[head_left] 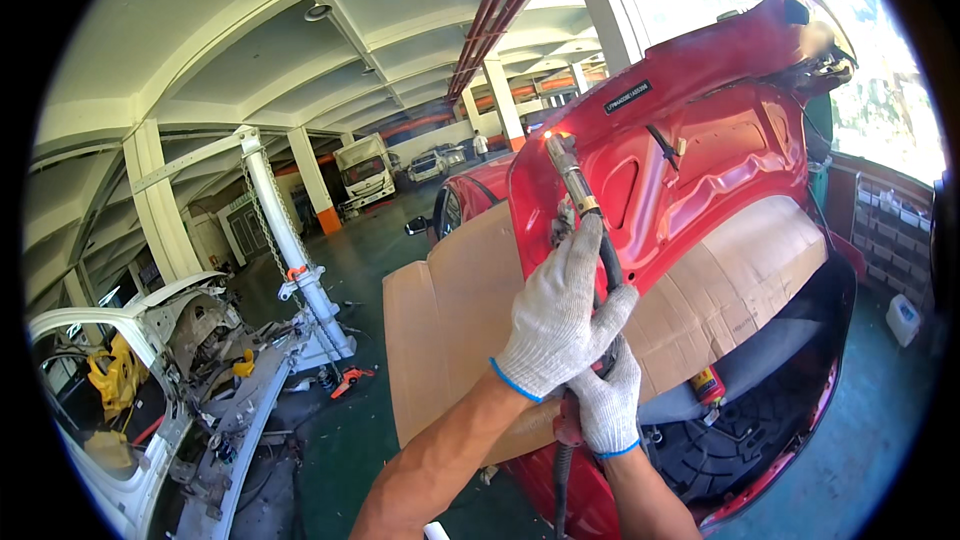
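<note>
There're 2 wht gloves (560, 310) (613, 408), 1 torch (572, 175), 1 red can (707, 387).

Green floor (360, 258) runs under pale beamed ceiling (215, 50), red pipes (495, 15) overhead, orange-footed pillars (312, 170) between, strong daylight (895, 65) at right.

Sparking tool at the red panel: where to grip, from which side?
I'd take the tool by its dark stem, behind the metal head, coming from below, the near end. It slants up and away to the red panel, with the glowing spot at its far end, so that end looks unsafe. Its long, narrow shape leaves room for both hands, one behind the other.
</note>
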Motion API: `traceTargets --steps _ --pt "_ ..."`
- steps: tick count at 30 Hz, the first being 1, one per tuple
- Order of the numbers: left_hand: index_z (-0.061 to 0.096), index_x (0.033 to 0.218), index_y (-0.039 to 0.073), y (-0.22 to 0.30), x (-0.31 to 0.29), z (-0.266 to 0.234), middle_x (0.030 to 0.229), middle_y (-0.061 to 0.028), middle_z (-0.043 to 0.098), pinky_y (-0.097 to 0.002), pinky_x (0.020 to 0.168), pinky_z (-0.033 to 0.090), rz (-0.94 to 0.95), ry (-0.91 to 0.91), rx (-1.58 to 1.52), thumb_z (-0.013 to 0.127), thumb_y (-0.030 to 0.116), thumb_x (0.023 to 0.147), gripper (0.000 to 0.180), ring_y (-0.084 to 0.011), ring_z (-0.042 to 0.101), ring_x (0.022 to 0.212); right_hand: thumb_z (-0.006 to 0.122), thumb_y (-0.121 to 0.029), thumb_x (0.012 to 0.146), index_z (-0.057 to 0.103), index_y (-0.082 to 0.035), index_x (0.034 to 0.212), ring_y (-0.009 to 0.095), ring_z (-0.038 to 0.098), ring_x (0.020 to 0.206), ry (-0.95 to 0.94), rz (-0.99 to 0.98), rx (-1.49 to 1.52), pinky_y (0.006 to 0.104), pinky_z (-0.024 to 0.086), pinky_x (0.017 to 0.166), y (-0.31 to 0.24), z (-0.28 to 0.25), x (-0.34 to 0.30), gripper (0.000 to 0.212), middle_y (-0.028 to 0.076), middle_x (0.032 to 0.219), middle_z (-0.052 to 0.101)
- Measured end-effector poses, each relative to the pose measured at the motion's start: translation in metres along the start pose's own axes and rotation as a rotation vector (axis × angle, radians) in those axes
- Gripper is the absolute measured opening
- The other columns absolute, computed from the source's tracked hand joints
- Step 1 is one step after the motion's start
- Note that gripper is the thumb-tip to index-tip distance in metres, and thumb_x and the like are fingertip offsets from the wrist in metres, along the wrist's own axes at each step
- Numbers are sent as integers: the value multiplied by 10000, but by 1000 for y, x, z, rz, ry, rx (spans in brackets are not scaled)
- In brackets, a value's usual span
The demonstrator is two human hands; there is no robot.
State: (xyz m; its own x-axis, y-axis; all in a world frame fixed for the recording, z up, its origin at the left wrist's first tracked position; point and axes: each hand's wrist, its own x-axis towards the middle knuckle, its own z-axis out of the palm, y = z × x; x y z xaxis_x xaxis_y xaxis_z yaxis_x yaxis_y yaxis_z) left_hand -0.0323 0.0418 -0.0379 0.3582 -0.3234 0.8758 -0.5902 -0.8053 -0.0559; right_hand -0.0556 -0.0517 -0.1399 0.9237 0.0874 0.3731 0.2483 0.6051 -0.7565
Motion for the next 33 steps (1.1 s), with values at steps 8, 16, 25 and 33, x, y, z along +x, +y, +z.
traceTargets --steps 8,16,25,33 --pt "418 1571 -66 -2 1 2 1416 -315 604 -493 1041 553 12 18 16 815 324 923 854 -468 654 1252 819 -75 925 624 -25 1163 76 631 606 -11 -21 90 246 517 550 13 -2 8 312 8 815 674" --pt "404 1588 -55 0 1 1 1443 -328 584 -524 1070 537 -36 -30 32 811 366 920 889 -520 614 1297 780 -87 947 593 21 1225 187 712 708 -47 -64 81 309 589 629 20 -5 10 352 100 932 714" --pt "424 1572 -53 -1 3 -3 1419 -297 612 -493 1036 561 -54 -55 15 823 348 916 865 -462 660 1257 815 -110 924 602 13 1248 162 714 722 -26 -84 4 294 586 648 14 -1 10 406 74 944 716" --pt "413 1551 -93 6 -1 -4 1314 -300 641 -477 955 586 28 -18 26 832 270 892 862 -440 702 1153 844 -154 902 604 23 1287 117 698 785 11 -9 -3 276 590 684 1 -1 -6 487 59 993 714"
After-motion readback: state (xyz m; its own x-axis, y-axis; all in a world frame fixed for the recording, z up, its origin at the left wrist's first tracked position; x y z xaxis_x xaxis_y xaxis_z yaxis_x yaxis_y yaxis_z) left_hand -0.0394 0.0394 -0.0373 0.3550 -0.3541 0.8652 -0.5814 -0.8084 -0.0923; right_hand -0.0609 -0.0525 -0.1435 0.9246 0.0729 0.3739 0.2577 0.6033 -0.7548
